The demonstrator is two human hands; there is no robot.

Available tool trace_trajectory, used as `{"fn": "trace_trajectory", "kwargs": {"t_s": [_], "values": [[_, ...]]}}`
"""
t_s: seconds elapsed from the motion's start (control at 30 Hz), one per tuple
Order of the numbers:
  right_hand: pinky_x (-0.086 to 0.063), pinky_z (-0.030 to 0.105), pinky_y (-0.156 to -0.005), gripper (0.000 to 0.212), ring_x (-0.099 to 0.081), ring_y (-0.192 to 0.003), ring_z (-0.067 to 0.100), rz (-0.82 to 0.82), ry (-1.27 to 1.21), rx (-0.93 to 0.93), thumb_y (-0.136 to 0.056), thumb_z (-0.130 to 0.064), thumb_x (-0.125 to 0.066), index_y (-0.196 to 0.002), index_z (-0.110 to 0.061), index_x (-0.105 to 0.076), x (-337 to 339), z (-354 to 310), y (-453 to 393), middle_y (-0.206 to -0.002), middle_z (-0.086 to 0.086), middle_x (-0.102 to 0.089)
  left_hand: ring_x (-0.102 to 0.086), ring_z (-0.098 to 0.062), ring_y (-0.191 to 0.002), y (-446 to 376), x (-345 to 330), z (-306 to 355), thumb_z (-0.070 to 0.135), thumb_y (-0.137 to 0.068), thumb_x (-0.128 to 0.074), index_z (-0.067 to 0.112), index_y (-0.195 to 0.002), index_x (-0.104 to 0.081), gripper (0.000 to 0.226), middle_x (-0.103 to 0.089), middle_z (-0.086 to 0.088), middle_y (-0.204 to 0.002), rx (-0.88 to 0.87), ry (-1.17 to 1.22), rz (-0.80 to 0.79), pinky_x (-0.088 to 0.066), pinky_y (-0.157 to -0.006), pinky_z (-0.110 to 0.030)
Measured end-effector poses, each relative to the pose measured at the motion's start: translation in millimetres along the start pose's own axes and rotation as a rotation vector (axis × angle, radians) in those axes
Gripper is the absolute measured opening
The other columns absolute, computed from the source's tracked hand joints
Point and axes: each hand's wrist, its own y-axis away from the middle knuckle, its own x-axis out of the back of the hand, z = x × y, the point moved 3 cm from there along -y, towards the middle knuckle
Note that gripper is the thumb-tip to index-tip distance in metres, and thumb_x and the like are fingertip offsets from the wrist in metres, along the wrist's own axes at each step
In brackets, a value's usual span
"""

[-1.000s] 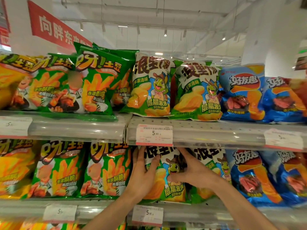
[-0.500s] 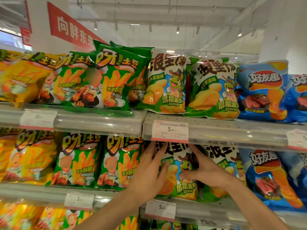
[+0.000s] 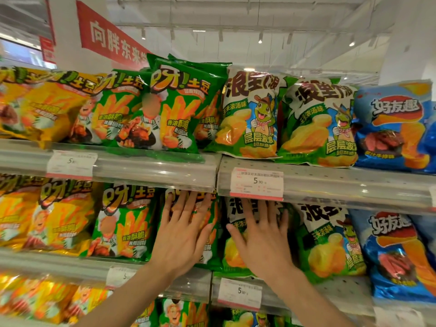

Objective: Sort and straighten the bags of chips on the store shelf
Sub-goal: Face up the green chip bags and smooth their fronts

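On the middle shelf, my left hand [image 3: 181, 234] lies flat with fingers spread on a green fries bag [image 3: 212, 244]. My right hand [image 3: 262, 239] rests flat and spread on the white-and-green wavy chips bag [image 3: 233, 253] beside it. Neither hand grips anything. Another wavy chips bag [image 3: 328, 241] stands to the right, and a green fries bag [image 3: 125, 220] to the left. On the upper shelf, green fries bags [image 3: 179, 109] lean and overlap, with two wavy chips bags [image 3: 252, 114] next to them.
Yellow bags [image 3: 40, 105] fill the left of both shelves, blue bags [image 3: 391, 123] the right. The upper shelf rail [image 3: 153, 171] carries price tags [image 3: 257, 184] just above my fingers. A lower shelf rail [image 3: 191, 286] sits under my wrists. A red banner [image 3: 111, 36] hangs behind.
Both hands let go of the wavy chips bag's sides and now lie flat. My left hand has shifted left onto the green fries bag. The view has panned left.
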Motion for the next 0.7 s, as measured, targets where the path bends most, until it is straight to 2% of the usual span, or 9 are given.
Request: {"fn": "trace_trajectory", "kwargs": {"t_s": [0.1, 0.23, 0.37, 0.6, 0.7], "values": [[-0.019, 0.069, -0.112, 0.072, -0.021, -0.148, 0.039, -0.032, 0.030, 0.019, -0.098, -0.066, -0.017, -0.155, -0.024, -0.028, -16.3, -7.9, 3.4, -0.160, 0.018, -0.024, -0.012, -0.028, -0.153, -0.1, 0.9, 0.8, 0.050, -0.102, -0.032, 0.023, -0.159, -0.019, 0.064, -0.019, -0.010, -0.165, -0.008, -0.008, 0.011, -0.010, -0.122, -0.054], [-0.017, 0.068, -0.113, 0.070, -0.018, -0.149, 0.038, 0.013, 0.055, 0.040, -0.098, -0.062, -0.020, -0.155, -0.022, -0.026, -19.6, -9.5, 5.9, -0.161, 0.017, -0.020, -0.010, -0.028, -0.154, -0.7, -0.1, 0.4, 0.051, -0.103, -0.032, 0.024, -0.159, -0.018, 0.064, -0.014, -0.009, -0.166, -0.004, -0.006, 0.008, -0.009, -0.123, -0.053], [-0.016, 0.068, -0.113, 0.069, -0.018, -0.149, 0.039, 0.021, 0.074, 0.027, -0.099, -0.059, -0.022, -0.154, -0.019, -0.030, -20.6, -13.1, 6.3, -0.160, 0.019, -0.024, -0.008, -0.028, -0.154, -0.7, -2.1, -0.8, 0.051, -0.103, -0.034, 0.024, -0.159, -0.015, 0.066, -0.010, -0.009, -0.167, -0.001, -0.008, 0.002, -0.010, -0.122, -0.055], [-0.016, 0.065, -0.115, 0.067, -0.020, -0.149, 0.037, 0.003, 0.085, 0.011, -0.101, -0.058, -0.018, -0.152, -0.020, -0.034, -25.0, -16.5, 1.3, -0.158, 0.018, -0.030, -0.011, -0.029, -0.153, -0.9, -5.3, -0.7, 0.050, -0.103, -0.034, 0.023, -0.159, -0.019, 0.064, -0.017, -0.010, -0.165, -0.007, 0.039, 0.010, -0.019, -0.119, -0.058], [-0.012, 0.062, -0.117, 0.064, -0.014, -0.151, 0.032, 0.027, 0.063, 0.020, -0.103, -0.055, -0.014, -0.154, -0.020, -0.030, -25.9, -14.0, 0.2, -0.160, 0.014, -0.026, -0.010, -0.029, -0.153, -1.3, -4.3, -1.0, 0.048, -0.102, -0.036, 0.023, -0.158, -0.021, 0.063, -0.019, -0.010, -0.165, -0.012, 0.069, 0.032, -0.019, -0.118, -0.059]]}}
